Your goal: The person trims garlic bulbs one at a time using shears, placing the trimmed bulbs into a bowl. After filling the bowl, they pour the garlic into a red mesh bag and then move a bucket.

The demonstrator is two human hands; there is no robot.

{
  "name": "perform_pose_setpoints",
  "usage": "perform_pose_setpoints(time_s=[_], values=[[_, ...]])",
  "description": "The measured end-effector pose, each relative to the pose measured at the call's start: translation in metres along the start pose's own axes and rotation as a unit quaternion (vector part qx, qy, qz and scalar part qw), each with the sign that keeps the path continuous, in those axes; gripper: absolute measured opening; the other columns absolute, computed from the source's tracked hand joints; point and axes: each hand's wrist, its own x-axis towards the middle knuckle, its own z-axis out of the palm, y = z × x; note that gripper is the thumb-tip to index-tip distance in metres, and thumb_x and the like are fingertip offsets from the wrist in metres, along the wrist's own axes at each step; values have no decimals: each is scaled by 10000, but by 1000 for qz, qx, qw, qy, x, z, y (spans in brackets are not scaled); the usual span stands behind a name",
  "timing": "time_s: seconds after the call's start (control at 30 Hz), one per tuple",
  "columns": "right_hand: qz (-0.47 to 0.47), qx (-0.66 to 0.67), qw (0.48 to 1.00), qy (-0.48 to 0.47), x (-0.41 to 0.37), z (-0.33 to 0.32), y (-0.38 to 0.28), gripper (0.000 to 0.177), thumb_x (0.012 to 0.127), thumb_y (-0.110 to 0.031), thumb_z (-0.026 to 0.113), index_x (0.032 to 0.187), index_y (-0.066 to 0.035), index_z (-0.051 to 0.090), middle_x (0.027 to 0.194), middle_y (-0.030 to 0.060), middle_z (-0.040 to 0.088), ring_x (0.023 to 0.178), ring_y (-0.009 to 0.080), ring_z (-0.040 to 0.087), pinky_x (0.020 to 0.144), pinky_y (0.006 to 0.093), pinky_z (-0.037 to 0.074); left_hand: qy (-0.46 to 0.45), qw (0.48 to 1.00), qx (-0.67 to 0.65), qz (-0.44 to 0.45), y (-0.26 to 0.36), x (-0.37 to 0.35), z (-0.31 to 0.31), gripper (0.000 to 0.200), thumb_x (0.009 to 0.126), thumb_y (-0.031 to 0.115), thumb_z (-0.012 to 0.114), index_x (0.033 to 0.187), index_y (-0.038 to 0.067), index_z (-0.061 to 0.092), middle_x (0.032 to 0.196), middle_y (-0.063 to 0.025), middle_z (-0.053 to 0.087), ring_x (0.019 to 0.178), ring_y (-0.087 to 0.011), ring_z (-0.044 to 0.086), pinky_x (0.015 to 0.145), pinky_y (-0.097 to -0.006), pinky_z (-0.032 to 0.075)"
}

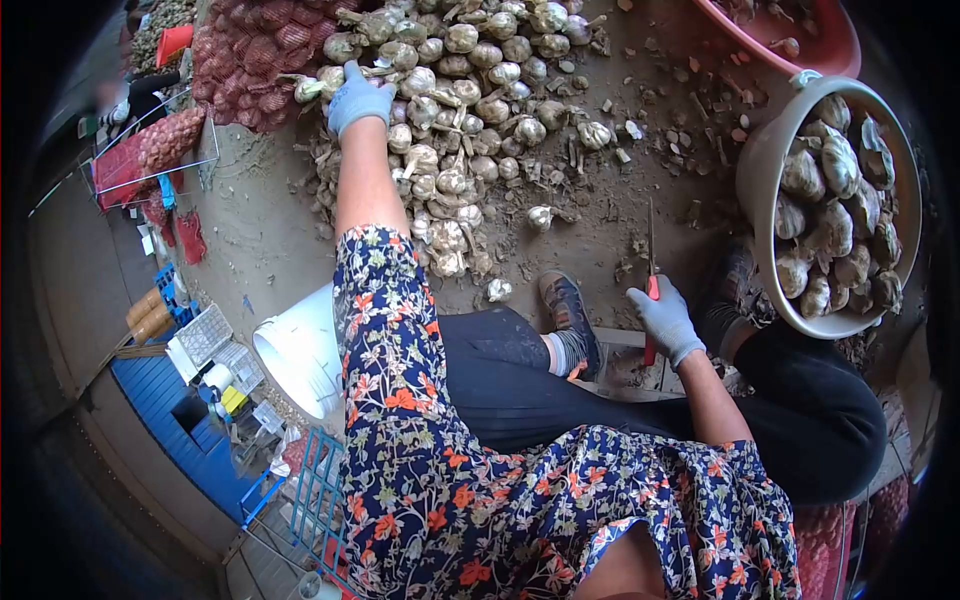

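My left hand [360,103], in a pale grey-blue glove, reaches to the far left of a heap of garlic bulbs [455,110]. Its fingers are closed around a garlic bulb [329,80] with a pale green stem, partly hidden by the glove. My right hand [667,318], gloved alike, is wrapped around a red-handled cutting tool [651,240] above my lap. The tool's narrow blade points away from me; whether it is one blade or two pressed together does not show. A single bulb [540,217] lies between the heap and the tool.
A pale bucket [757,170] of large garlic bulbs stands at the right, with a red basin [850,45] beyond it. Red mesh sacks [255,65] lie at the upper left. A white bucket [300,345] is by my left arm. Stems and peelings [690,120] litter the ground. Another person [115,105] is at the far left.
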Motion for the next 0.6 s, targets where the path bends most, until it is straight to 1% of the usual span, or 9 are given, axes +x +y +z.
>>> perform_pose_setpoints(time_s=[0.07, 0.17, 0.23, 0.3, 0.33, 0.37, 0.43, 0.53, 0.6], values=[[-5, -32, 999, -5, 3, 0, -1, 475, 777, -393, 610, 972, 33, 537, 954, 281, 606, 948, 433, 582, 817, 449, 454, -49, 998, 38, 11, 2, 10, -4, 796, 739, 453, 705, 1400, 177, 358, 1265, -172, 568, 1154, -352, 553, 929, -450, 460], [-18, -46, 999, 5, 5, 3, -7, 486, 783, -395, 608, 994, 35, 528, 973, 289, 603, 962, 445, 575, 832, 462, 449, 51, 996, 75, 9, 20, -17, -32, 750, 745, 487, 689, 1358, 146, 424, 1209, -222, 570, 1104, -368, 575, 912, -483, 464], [-11, -54, 998, -15, 2, 1, -12, 497, 784, -403, 612, 1009, 32, 520, 993, 298, 599, 981, 455, 566, 836, 462, 448, 89, 996, -9, 10, 40, -15, -34, 586, 776, 435, 668, 1142, -10, 559, 1174, -243, 577, 1012, -350, 629, 820, -437, 524], [-47, -35, 998, 5, 8, 8, 8, 528, 786, -410, 639, 1052, 29, 515, 1019, 306, 592, 996, 465, 554, 842, 462, 447, 6, 988, -136, 77, 44, 34, 12, 535, 680, 403, 750, 957, -38, 627, 977, -284, 647, 990, -347, 638, 860, -436, 516], [-82, -19, 996, 34, 13, 15, 21, 538, 786, -407, 645, 1070, 31, 516, 1023, 303, 593, 1005, 462, 551, 844, 463, 445, 18, 992, -77, 101, 41, 85, 81, 617, 667, 374, 781, 1072, -38, 563, 1090, -263, 610, 990, -376, 629, 860, -445, 518], [-42, -39, 998, 21, 11, 11, 14, 541, 782, -409, 646, 1079, 26, 520, 1031, 294, 595, 1013, 455, 551, 845, 458, 446, 73, 984, -157, -33, 62, 43, 59, 734, 683, 343, 787, 1211, -23, 431, 1197, -238, 534, 1003, -396, 614, 857, -450, 520], [-32, -39, 999, -13, 11, 4, -3, 512, 778, -401, 647, 1048, 16, 525, 1017, 282, 598, 998, 448, 557, 841, 453, 447, 39, 964, -241, -109, 75, 21, 41, 778, 704, 322, 778, 1259, 12, 329, 1245, -224, 467, 1018, -399, 602, 851, -458, 521], [-30, -21, 999, -3, 14, 2, 2, 429, 789, -362, 630, 971, 9, 519, 964, 273, 597, 944, 450, 559, 811, 461, 446, 29, 976, -206, -62, 66, 15, 45, 733, 645, 298, 797, 1178, 5, 388, 1219, -255, 492, 1065, -383, 572, 888, -459, 488], [-46, -10, 999, 11, 18, 2, 5, 400, 785, -325, 621, 967, 15, 518, 967, 274, 596, 948, 449, 557, 804, 462, 446, 66, 970, -235, 24, 51, 14, 56, 712, 648, 241, 781, 1189, 19, 376, 1060, -220, 579, 960, -357, 614, 822, -447, 511]])
